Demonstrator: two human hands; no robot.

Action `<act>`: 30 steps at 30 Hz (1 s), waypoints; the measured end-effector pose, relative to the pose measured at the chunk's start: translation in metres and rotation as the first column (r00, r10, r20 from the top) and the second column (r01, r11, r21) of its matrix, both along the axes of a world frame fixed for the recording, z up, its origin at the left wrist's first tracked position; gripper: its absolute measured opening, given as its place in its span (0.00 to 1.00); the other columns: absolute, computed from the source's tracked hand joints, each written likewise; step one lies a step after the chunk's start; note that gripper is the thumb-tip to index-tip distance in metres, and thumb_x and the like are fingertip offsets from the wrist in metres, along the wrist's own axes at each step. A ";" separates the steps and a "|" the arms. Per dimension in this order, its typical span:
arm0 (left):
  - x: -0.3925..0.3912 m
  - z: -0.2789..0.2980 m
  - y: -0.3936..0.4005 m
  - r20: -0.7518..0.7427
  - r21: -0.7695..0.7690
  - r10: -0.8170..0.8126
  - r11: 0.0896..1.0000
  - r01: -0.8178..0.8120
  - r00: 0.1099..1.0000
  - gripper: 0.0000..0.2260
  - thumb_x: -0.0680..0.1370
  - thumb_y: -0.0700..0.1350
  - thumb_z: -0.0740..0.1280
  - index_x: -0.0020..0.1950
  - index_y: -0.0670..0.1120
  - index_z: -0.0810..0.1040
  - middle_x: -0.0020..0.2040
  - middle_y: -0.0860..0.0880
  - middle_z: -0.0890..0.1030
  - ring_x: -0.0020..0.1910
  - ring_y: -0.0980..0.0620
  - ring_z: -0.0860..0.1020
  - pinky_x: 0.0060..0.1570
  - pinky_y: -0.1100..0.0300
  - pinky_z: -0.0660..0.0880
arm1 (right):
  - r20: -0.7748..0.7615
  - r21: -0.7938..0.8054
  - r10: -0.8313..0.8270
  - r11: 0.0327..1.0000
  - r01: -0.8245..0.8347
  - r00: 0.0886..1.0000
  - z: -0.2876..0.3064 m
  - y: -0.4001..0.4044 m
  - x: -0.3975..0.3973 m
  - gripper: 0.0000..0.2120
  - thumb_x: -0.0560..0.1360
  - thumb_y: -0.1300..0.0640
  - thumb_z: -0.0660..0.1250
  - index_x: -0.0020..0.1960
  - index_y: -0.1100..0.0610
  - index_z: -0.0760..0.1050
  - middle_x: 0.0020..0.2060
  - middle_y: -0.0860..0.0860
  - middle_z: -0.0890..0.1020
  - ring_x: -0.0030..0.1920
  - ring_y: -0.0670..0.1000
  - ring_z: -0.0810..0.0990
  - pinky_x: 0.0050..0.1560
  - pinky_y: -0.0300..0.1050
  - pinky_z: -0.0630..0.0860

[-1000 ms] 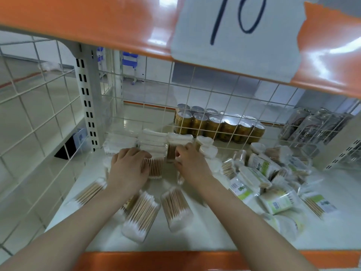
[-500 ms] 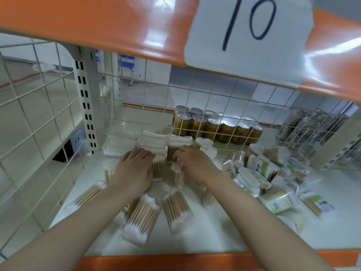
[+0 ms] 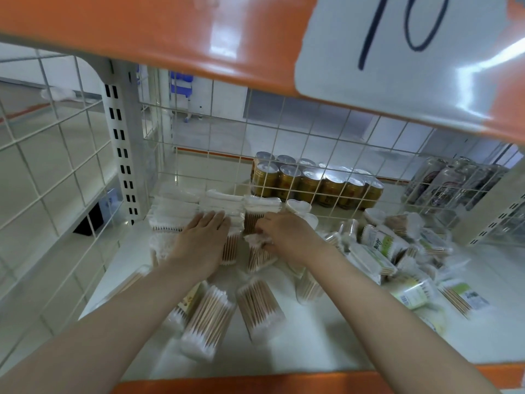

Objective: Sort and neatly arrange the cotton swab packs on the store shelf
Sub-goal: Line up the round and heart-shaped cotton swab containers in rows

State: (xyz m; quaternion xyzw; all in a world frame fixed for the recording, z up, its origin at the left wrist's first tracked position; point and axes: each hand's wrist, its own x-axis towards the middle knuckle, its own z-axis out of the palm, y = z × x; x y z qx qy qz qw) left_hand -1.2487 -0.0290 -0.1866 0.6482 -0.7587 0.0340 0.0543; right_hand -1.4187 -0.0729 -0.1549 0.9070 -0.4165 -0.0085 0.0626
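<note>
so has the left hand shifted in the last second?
Yes. The left hand slid right, away from the post, toward the cans.

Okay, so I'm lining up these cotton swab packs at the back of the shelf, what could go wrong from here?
1. The stacked packs at the back stand several layers high; the left hand pressing on them could topple the rows.
2. The right hand works close to the loose green-label packs, and its forearm may sweep some out of place.
3. Two clear packs lie near the shelf's front edge; a nudge from either forearm might push them off.
</note>
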 end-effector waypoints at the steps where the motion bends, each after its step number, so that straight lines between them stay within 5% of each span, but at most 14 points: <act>1: 0.000 0.000 -0.001 0.002 -0.002 0.001 1.000 -0.001 1.000 0.26 0.81 0.43 0.54 0.77 0.45 0.49 0.77 0.47 0.49 0.76 0.50 0.48 0.72 0.57 0.42 | -0.013 0.000 -0.003 1.000 0.003 1.000 0.000 -0.001 0.000 0.14 0.74 0.56 0.65 0.59 0.57 0.72 0.55 0.52 0.76 0.53 0.52 0.74 0.48 0.43 0.70; 11: -0.001 -0.002 -0.007 0.041 -0.009 0.003 1.000 -0.003 0.999 0.28 0.80 0.43 0.58 0.76 0.43 0.50 0.77 0.46 0.54 0.75 0.50 0.52 0.74 0.56 0.46 | 0.005 0.044 -0.037 0.998 0.037 0.999 0.002 -0.009 0.004 0.19 0.71 0.55 0.69 0.59 0.57 0.69 0.53 0.52 0.75 0.52 0.51 0.73 0.47 0.42 0.68; 21: -0.002 0.001 -0.007 0.058 -0.031 0.008 1.000 -0.006 0.998 0.26 0.80 0.43 0.58 0.76 0.43 0.52 0.76 0.47 0.56 0.75 0.50 0.55 0.73 0.58 0.48 | 0.024 -0.011 -0.097 0.995 0.097 0.995 -0.002 -0.025 0.008 0.11 0.73 0.60 0.65 0.55 0.57 0.70 0.51 0.53 0.76 0.45 0.48 0.69 0.44 0.40 0.68; 30: -0.003 -0.004 -0.007 0.060 -0.064 0.013 0.998 -0.010 0.998 0.27 0.79 0.43 0.60 0.76 0.42 0.53 0.76 0.46 0.56 0.75 0.49 0.55 0.73 0.57 0.48 | -0.010 -0.110 -0.103 0.989 0.101 0.995 -0.013 -0.027 0.009 0.19 0.73 0.61 0.66 0.62 0.58 0.66 0.57 0.55 0.73 0.55 0.54 0.73 0.49 0.43 0.70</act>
